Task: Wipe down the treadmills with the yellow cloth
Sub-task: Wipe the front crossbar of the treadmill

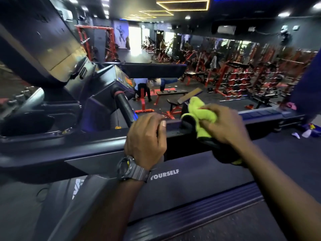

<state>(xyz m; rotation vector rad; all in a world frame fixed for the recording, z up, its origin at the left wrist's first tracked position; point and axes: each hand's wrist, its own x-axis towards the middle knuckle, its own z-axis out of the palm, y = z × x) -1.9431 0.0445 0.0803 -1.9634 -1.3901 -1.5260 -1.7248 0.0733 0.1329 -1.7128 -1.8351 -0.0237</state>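
Note:
The yellow cloth is bunched in my right hand and pressed over the black handrail of the treadmill at centre frame. Part of the cloth hangs down dark below the rail. My left hand, with a grey watch on the wrist, grips the same rail just left of the cloth. The treadmill's console and a curved grip bar rise at the left. Its dark hood, printed "YOURSELF", lies under my forearms.
A second treadmill's side rail runs to the right. A spray bottle lies on the floor at far right. Beyond the rail stand red weight benches, dumbbell racks and people exercising in the distance.

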